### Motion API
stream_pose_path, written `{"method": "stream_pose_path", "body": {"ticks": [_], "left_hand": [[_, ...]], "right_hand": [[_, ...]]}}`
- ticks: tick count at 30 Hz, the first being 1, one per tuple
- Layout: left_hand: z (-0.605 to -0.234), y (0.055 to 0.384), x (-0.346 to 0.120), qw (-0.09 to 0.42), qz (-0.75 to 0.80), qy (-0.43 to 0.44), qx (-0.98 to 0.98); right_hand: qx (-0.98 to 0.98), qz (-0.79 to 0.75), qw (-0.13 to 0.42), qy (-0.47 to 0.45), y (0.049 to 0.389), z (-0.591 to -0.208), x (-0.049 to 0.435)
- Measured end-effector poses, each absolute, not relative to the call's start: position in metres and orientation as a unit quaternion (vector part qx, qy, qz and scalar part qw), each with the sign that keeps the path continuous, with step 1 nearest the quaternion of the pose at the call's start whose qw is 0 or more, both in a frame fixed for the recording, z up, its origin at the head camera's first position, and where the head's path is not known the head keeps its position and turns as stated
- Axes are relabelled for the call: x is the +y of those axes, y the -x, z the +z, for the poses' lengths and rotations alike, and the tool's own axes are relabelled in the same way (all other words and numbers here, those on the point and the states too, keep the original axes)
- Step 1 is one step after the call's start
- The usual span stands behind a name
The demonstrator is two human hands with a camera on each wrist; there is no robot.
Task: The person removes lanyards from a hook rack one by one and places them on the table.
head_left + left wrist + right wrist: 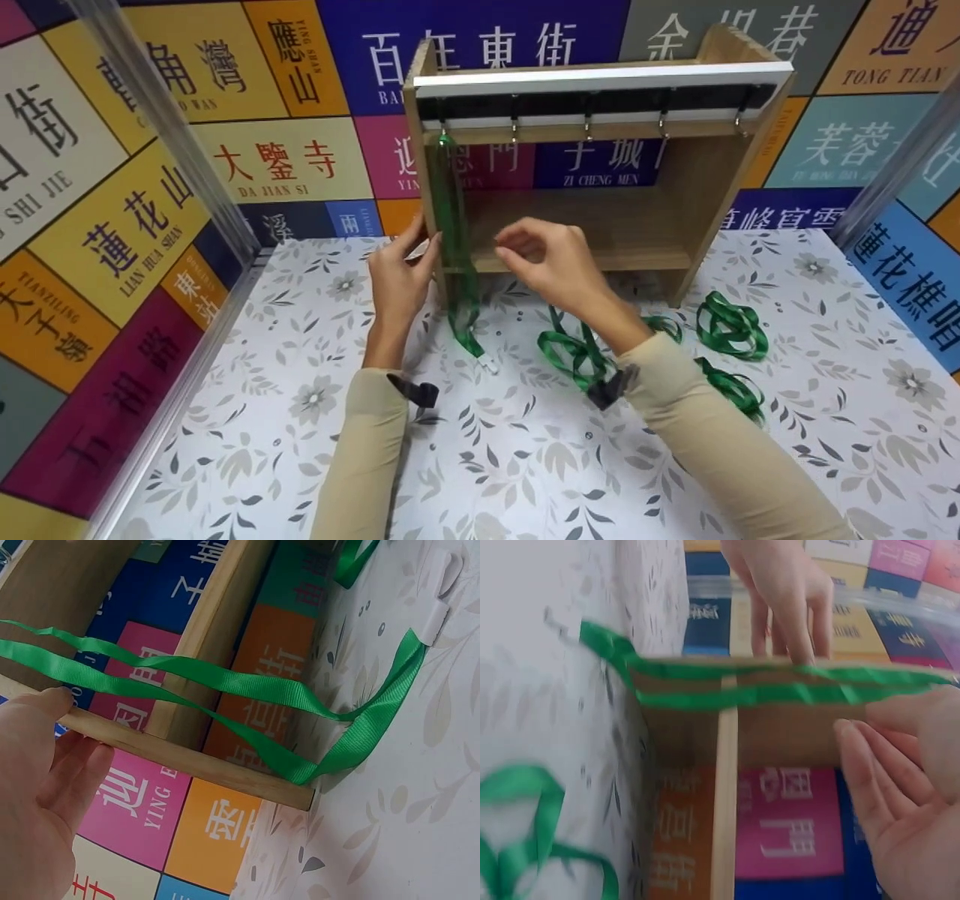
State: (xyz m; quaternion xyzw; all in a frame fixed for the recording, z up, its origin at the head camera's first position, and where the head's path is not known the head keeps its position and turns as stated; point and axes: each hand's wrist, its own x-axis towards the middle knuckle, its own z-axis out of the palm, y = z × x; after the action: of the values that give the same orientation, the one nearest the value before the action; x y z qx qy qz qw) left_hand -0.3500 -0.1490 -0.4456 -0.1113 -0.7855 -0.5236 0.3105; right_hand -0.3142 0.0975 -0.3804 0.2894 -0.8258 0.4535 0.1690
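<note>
A wooden rack (712, 202) stands on the table, with a row of several metal hooks (589, 129) along its top front. From the leftmost hook hangs a green ribbon lanyard (450, 202), its white plastic end (431, 619) lying on the tabletop. My left hand (401, 277) pinches the front edge of the rack's left side panel (199, 757), thumb and fingers on opposite faces. To the right of the hanging ribbon, my right hand (559, 262) is in front of the rack, fingers loosely bent. Nothing shows between its thumb and fingertips in the right wrist view.
Several loosely coiled green lanyards lie right of centre, among them one coil (731, 330) near the rack's right foot and another (574, 356) beside my right forearm. The floral tabletop (300, 450) is bounded by walls printed with signs (112, 247).
</note>
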Motion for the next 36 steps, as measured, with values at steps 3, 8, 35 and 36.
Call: {"method": "stream_pose_path", "body": {"ticks": [3, 8, 35, 36], "left_hand": [[-0.446, 0.351, -0.150, 0.315, -0.517, 0.113, -0.788], [-0.446, 0.352, -0.150, 0.321, -0.507, 0.114, -0.792], [-0.445, 0.350, -0.149, 0.303, -0.528, 0.100, -0.787], [-0.445, 0.350, -0.149, 0.302, -0.528, 0.099, -0.787]], "right_hand": [[-0.806, 0.481, 0.187, -0.290, 0.319, -0.379, 0.076], [-0.777, 0.513, 0.232, -0.281, 0.326, -0.369, 0.047], [-0.832, 0.447, 0.309, -0.109, 0.336, -0.304, -0.001], [-0.832, 0.446, 0.310, -0.110, 0.336, -0.303, -0.001]]}}
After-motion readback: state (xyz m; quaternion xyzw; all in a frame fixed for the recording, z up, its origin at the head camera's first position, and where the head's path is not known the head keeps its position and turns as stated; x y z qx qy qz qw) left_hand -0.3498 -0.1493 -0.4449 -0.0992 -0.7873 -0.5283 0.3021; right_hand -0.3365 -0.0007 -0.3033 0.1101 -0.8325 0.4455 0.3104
